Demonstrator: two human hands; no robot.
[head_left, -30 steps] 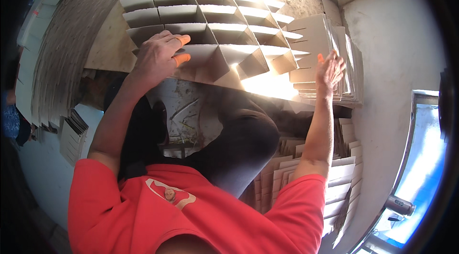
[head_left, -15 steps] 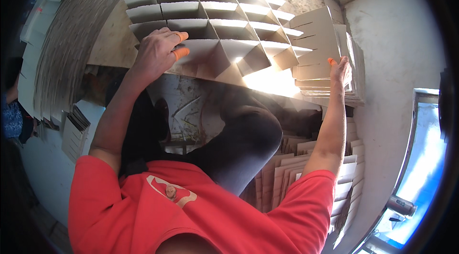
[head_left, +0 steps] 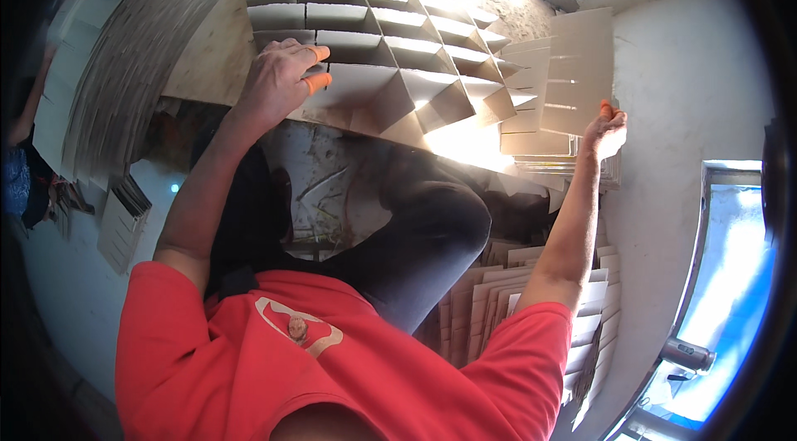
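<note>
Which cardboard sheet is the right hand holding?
The slotted, rectangular tan cardboard sheet, its lower right corner in the right hand; the tan cardboard stack beneath it isn't gripped.

Matt, rough-edged cardboard in the divider grid (head_left: 357,88) and slotted sheet (head_left: 581,47), matt cloth in the shirt (head_left: 374,375)

One head-worn view, wide fisheye, left unit of a side-by-side pair. From above, we looked steeply down and forward, upright and unmirrored. Nearest us, along the lower edge, lay the red short-sleeved cloth shirt (head_left: 349,366); farther off, upper middle, the pale interlocked cardboard grid (head_left: 419,49). At right we took in a pale-framed bright blue panel (head_left: 722,275), its straight edges bowed toward the rim.
</note>
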